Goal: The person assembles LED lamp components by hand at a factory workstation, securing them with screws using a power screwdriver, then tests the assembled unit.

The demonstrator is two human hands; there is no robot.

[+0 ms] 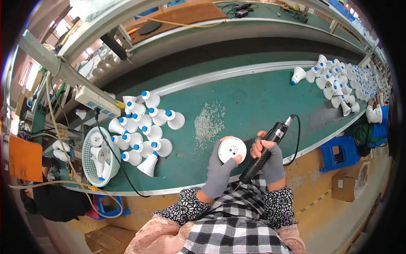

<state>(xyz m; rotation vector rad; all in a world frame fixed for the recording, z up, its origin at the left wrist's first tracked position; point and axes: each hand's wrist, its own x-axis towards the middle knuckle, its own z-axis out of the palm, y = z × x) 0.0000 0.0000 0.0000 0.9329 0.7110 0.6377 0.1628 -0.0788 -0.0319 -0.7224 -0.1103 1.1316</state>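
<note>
Pretty busy workshop here. A long green table [253, 101] is stretched right across the view, with a shelf of rails and cables mounted above its far side. A loose pile of small screws [209, 122] is scattered near the middle of it. To the left, a bunch of white bulb housings [141, 135] with blue caps is clustered together, and just beside them a white basket [111, 167] is parked at the table's left end with a few more inside. A power strip [95, 100] is fixed above that corner. Way down the right end a second heap [338, 82] of the same housings is piled up, where another person's sleeve [374, 114] can be made out. A blue stool [340, 152] and a cardboard box [344, 184] are left on the floor below.

Both hands are gloved in grey and held close together over the lap, at the near edge of the table. The left hand [220, 171] is raised with its fingers closed around a round white disc [232, 149], which is turned flat side up. The right hand [270, 161] is wrapped tight around a black electric screwdriver [262, 156], which is tilted so that its tip is pointed down and left, just under the disc, with its cable looped off behind.
</note>
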